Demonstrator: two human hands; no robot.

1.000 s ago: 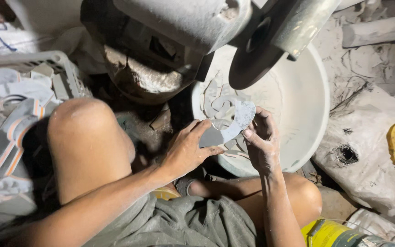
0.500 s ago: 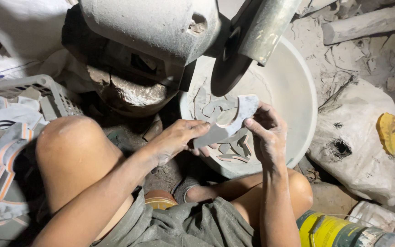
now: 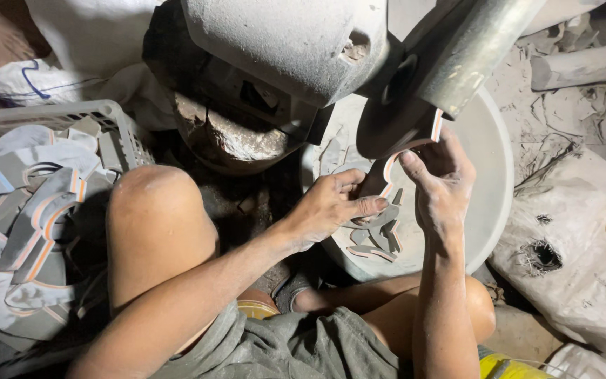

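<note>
- Left: a grey plastic basket [image 3: 117, 123] holds grey sole-shaped cut-outs [image 3: 43, 210] with orange edges.
- The workpiece [image 3: 391, 168], lower over the white basin [image 3: 492, 182] a second ago, now meets the dark grinding wheel [image 3: 391, 126]; trimming seems underway.
- Left hand [image 3: 331, 207] pinches its near edge, fingers half curled.
- Right hand [image 3: 440, 179] grips its right side, partly closed.

Both arms are bare, with no sleeves, and the knees are bare too. Grey-green shorts [image 3: 296, 347] of creased cloth cover the lap. The left hand [image 3: 327, 207] and right hand [image 3: 443, 186] wear no gloves and look dusty.
</note>
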